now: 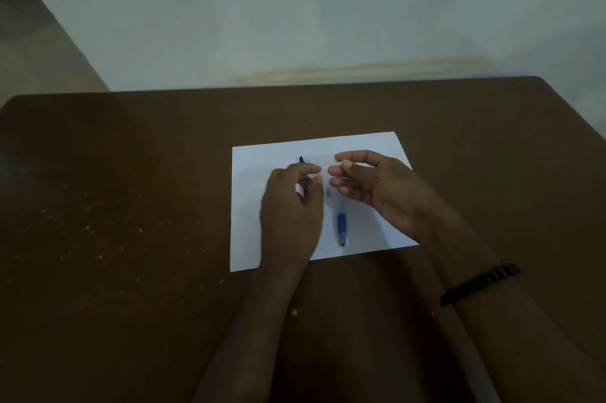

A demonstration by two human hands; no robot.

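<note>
Head view. Gripped a black pen [301, 160] in the left hand [290, 205], fingers curled round its middle, dark end poking out past the knuckles on the far side, shaft slanting back toward the palm. Held the right hand [377, 186] just to the right of that grip, fingertips almost meeting the left ones, fingers loosely curled and clamped on nothing that could be made out through the blur. Found a blue pen [341, 223] lying flat on a sheet of paper [249, 205], below the gap between the two hands and on the near side of the right fingertips. Noted its long axis running far to near, roughly parallel to the black pen, with the writing tip toward the body, the blue rubber sleeve near that end, and the clear barrel reaching up under the right fingertips. Could not tell whether those fingertips touched the barrel's top. Judged the right hand the nearer and freer of the two, the left being already occupied. Judged that any pick-up would mean dropping straight down from the right fingertips and closing across the barrel, not along it. Noted the paper flat on a brown table [131, 205] and a dark bracelet [482, 283] on the right wrist.
</note>
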